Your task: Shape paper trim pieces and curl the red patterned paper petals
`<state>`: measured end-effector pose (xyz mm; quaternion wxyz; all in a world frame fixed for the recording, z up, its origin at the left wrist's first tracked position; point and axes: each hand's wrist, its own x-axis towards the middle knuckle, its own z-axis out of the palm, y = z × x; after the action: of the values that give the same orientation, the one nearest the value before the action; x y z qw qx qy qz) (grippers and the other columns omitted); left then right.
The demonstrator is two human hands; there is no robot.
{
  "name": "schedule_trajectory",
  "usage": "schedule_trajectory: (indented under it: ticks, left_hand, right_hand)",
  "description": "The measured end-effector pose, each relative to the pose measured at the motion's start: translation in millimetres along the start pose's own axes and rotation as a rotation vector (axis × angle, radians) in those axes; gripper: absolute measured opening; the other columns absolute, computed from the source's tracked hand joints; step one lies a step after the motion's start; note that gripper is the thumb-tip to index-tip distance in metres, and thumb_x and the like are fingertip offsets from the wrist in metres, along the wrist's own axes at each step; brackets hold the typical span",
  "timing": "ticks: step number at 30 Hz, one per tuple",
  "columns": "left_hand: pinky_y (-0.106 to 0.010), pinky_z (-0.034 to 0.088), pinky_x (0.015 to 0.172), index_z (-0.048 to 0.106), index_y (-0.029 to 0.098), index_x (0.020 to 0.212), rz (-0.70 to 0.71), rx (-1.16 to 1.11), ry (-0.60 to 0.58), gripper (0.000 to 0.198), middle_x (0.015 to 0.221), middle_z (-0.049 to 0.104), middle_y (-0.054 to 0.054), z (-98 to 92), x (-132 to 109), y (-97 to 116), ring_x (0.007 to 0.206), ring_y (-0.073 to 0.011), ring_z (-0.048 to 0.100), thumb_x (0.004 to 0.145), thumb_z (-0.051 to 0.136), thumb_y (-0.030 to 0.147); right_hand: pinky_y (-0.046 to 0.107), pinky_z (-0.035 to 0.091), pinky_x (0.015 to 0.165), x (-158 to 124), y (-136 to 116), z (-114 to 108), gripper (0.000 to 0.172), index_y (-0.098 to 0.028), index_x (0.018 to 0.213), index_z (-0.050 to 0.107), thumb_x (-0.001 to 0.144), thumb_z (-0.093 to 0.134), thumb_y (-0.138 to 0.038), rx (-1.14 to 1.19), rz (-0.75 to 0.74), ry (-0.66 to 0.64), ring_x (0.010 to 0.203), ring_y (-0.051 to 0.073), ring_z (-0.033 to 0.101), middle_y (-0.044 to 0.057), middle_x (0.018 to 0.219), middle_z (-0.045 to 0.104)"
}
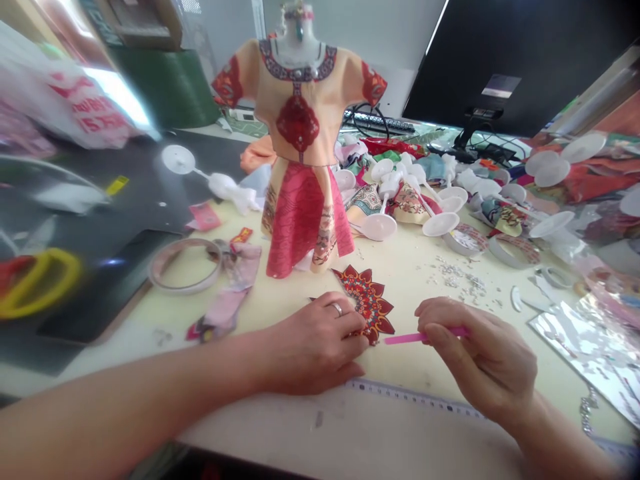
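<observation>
My left hand rests on the table with curved fingers holding down the edge of a red patterned fabric piece. The piece has pointed, petal-like edges, and part of it is hidden under my fingers. Closed around a slim pink stick is my right hand; the stick's tip points left, just beside the fabric. Behind them stands a small dress form wearing a beige and red dress. Many tiny shiny stones lie scattered at the right.
Tape rolls, white plastic stands and fabric scraps crowd the table. Yellow-handled scissors and a dark phone lie left. A measuring tape runs along the front edge; a monitor stands behind.
</observation>
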<state>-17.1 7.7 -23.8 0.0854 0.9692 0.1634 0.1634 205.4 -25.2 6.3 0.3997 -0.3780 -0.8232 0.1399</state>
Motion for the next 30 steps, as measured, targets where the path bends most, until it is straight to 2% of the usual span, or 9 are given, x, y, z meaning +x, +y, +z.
schedule_trajectory:
  ticks: [5,20,30]
  left_hand:
    - [-0.040,0.041,0.089,0.062,0.014,0.088,-0.005,0.012,0.005,0.024,0.088,0.060,-0.008,0.1,0.4,-0.4,0.091,-0.0216,0.052,0.090,0.044,0.028]
    - [-0.039,0.041,0.091,0.061,0.014,0.091,-0.003,0.010,0.008,0.022,0.091,0.061,-0.008,-0.5,-0.3,0.0,0.092,-0.0213,0.052,0.091,0.044,0.027]
    - [-0.040,0.039,0.093,0.056,0.012,0.106,0.007,-0.008,-0.045,0.028,0.098,0.059,-0.008,0.0,0.4,2.6,0.096,-0.0228,0.049,0.089,0.048,0.032]
  right_hand:
    - [0.026,0.043,0.054,0.7,1.0,1.1,0.013,-0.018,0.081,0.050,0.087,0.047,-0.006,-0.030,-0.026,-0.028,0.063,0.013,0.057,0.001,0.068,0.055]
    - [0.026,0.041,0.052,-0.1,2.8,1.8,0.013,-0.019,0.080,0.049,0.087,0.047,-0.008,-0.036,-0.025,-0.054,0.059,0.013,0.055,0.001,0.066,0.056]
    - [0.026,0.040,0.052,-1.1,2.5,2.2,0.013,-0.019,0.080,0.049,0.087,0.047,-0.008,-0.038,-0.021,-0.063,0.059,0.013,0.054,0.001,0.067,0.055]
